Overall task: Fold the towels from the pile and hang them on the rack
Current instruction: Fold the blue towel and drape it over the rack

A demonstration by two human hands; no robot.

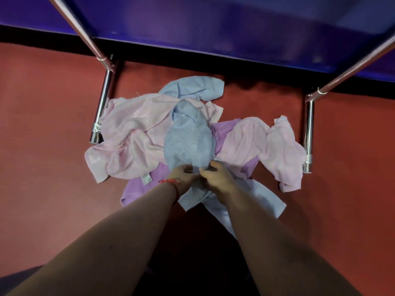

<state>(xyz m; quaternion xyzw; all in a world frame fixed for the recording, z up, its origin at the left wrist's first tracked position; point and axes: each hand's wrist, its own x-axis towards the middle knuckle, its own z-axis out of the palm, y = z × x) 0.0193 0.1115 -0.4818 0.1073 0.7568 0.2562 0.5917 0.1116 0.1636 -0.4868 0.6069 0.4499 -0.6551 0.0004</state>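
Observation:
A pile of crumpled towels lies on the red floor between the metal rack's feet. A grey-blue towel [188,137] lies on top in the middle. My left hand [183,177] and my right hand [215,178] meet at its near edge, and both pinch the cloth there. Pink towels spread to the left [130,135] and to the right [267,146]. A purple towel [136,189] shows underneath, and a pale blue one [256,195] lies under my right wrist. Another light blue towel [192,88] sits at the far side of the pile.
The rack's chrome left foot [102,105] and right foot [308,133] stand on either side of the pile, with slanted tubes [85,33] rising toward me. A blue-purple wall [213,24] with a black skirting runs behind. Red floor [42,124] surrounds the pile.

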